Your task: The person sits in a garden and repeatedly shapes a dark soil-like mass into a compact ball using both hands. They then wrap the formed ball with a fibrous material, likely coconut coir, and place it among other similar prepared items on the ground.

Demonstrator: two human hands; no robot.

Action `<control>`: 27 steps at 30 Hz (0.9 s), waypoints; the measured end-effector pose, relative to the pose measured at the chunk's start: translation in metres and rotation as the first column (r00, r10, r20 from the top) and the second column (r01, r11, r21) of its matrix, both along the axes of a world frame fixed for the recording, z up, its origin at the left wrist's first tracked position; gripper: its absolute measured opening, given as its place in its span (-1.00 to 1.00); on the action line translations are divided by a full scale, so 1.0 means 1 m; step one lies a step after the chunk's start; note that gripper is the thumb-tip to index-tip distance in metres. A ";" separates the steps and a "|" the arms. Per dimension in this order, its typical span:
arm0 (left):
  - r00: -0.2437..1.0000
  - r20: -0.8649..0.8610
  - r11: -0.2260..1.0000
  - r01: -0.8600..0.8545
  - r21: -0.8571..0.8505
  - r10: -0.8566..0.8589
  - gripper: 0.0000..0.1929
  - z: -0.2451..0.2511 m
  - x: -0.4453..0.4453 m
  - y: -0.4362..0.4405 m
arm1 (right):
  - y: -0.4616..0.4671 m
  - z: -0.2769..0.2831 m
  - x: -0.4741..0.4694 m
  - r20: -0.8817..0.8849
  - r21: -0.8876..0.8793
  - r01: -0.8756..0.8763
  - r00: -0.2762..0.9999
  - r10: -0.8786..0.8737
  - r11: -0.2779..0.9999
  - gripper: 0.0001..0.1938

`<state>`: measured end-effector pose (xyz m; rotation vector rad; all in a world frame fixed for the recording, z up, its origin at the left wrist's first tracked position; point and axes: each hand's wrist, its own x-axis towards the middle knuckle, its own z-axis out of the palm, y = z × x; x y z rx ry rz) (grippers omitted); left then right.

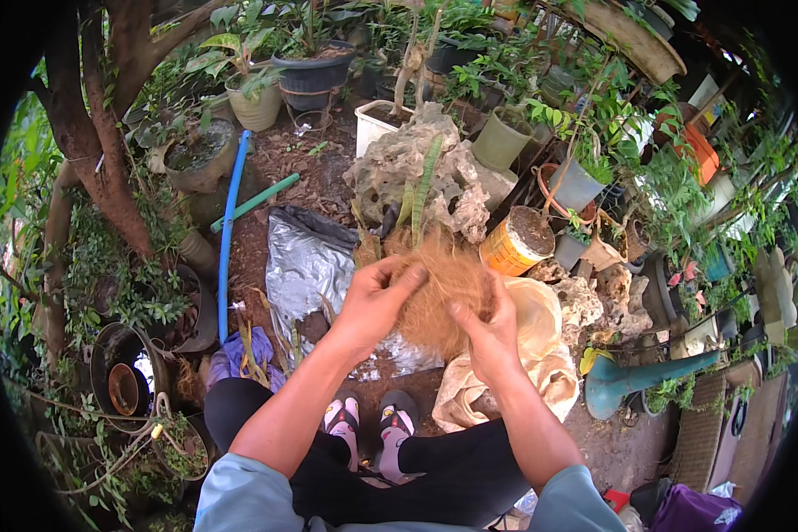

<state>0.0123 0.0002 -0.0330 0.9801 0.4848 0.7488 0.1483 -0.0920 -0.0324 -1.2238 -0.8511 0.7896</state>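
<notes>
Both hands hold a loose clump of brown coconut fibre (439, 306) in front of me, above a silver plastic sheet. My left hand (379, 299) grips its left side, with the thumb on top. My right hand (489, 322) grips the right side, its thumb also on the fibre and its fingers partly hidden behind. The silver plastic sheet (306, 266) lies on the soil beneath. Just beyond the fibre, a snake plant (425, 186) stands against a craggy rock (399, 159). A cream woven sack (545, 379) lies to the right, below the right hand.
A blue pipe (231, 239) and a green pipe (259, 201) lie at the left. An orange-yellow bucket of soil (519, 241) stands at the right, near a teal funnel-shaped object (638, 379). Potted plants and a tree trunk (100, 159) surround the spot.
</notes>
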 end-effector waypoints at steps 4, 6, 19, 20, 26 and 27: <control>0.977 -0.143 0.952 -0.115 0.285 0.161 -0.73 -0.003 0.005 -0.004 | 0.000 -0.003 0.006 0.079 -0.157 -0.043 0.995 0.056 0.987 -0.57; 0.939 -0.311 0.914 -0.011 0.405 0.149 -0.73 -0.007 0.001 -0.001 | 0.003 -0.002 0.008 -0.067 -0.081 0.006 0.998 -0.012 0.997 -0.53; 0.978 0.030 0.913 -0.184 -0.365 0.209 -0.74 -0.008 -0.004 0.018 | -0.003 -0.009 0.004 -0.383 -0.056 -0.250 0.899 0.210 0.967 -0.55; 0.966 -0.088 0.945 -0.255 -0.204 0.242 -0.73 -0.012 -0.004 0.019 | -0.002 -0.008 0.002 -0.368 -0.075 -0.233 0.910 0.191 0.969 -0.54; 0.971 -0.207 0.963 -0.061 0.263 0.118 -0.71 -0.013 0.004 -0.003 | 0.004 -0.004 0.001 -0.144 -0.137 -0.085 0.987 0.065 0.987 -0.57; 0.979 -0.189 0.952 -0.010 0.305 0.070 -0.71 -0.011 0.005 -0.005 | 0.003 -0.003 0.002 -0.119 -0.130 -0.055 0.992 0.040 0.990 -0.60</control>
